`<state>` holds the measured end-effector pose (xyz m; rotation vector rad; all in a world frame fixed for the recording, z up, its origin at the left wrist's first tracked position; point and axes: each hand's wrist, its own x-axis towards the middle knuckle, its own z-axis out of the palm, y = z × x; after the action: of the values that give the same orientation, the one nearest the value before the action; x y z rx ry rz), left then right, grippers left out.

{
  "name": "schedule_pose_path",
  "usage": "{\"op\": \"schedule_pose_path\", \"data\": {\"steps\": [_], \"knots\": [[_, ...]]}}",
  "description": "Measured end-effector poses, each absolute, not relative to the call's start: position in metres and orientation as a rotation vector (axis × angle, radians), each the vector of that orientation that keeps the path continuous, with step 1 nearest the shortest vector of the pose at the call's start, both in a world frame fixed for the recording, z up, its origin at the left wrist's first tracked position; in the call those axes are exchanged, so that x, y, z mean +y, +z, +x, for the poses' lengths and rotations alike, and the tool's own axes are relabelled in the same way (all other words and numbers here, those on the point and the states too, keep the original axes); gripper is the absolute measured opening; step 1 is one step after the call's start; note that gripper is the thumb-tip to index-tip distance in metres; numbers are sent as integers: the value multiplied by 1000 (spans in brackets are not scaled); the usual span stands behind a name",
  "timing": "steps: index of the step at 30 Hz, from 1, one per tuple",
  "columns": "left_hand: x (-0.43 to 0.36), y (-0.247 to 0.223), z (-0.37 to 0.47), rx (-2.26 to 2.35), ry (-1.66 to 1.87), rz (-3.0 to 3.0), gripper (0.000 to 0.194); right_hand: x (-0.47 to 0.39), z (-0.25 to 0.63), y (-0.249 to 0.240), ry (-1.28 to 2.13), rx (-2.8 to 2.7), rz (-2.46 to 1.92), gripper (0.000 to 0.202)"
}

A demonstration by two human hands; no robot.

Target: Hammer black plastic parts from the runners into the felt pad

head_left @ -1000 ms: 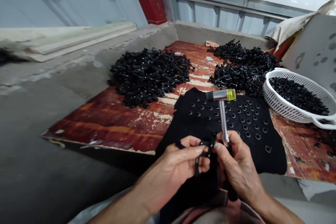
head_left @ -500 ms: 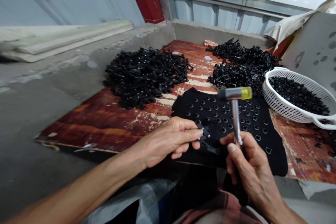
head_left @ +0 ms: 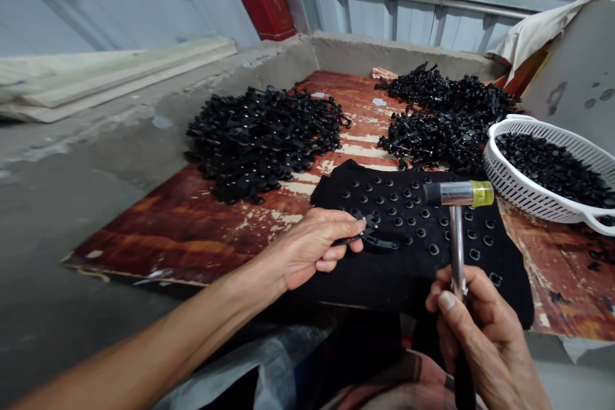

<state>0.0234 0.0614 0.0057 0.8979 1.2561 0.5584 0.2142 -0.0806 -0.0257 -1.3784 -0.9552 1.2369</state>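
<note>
My left hand (head_left: 321,240) pinches a black jointed part (head_left: 377,238) between thumb and fingers, over the near left of a black cloth (head_left: 384,278). Small round black pieces (head_left: 421,232) are spread across this cloth. In my right hand (head_left: 480,320), a hammer (head_left: 456,230) stands upright, gripped by its handle. Its metal head has one black end and one yellow end, and it is raised over the right side of the cloth.
A large pile of black parts (head_left: 262,138) lies left on the reddish board (head_left: 158,230). More black parts (head_left: 437,131) are heaped behind the cloth. A white basket (head_left: 533,195) at right holds small black pieces. A red box (head_left: 266,11) stands at the back.
My right hand and the hammer have moved to the right and slightly down. My left hand has shifted slightly left, still holding the black part, which now looks sharper.
</note>
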Motion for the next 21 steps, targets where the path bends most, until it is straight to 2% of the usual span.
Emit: {"op": "schedule_pose_path", "data": {"steps": [21], "knots": [[66,8,23,1295,520,828,29,-81,214,-26,1237,-1112,-1453,28]]}}
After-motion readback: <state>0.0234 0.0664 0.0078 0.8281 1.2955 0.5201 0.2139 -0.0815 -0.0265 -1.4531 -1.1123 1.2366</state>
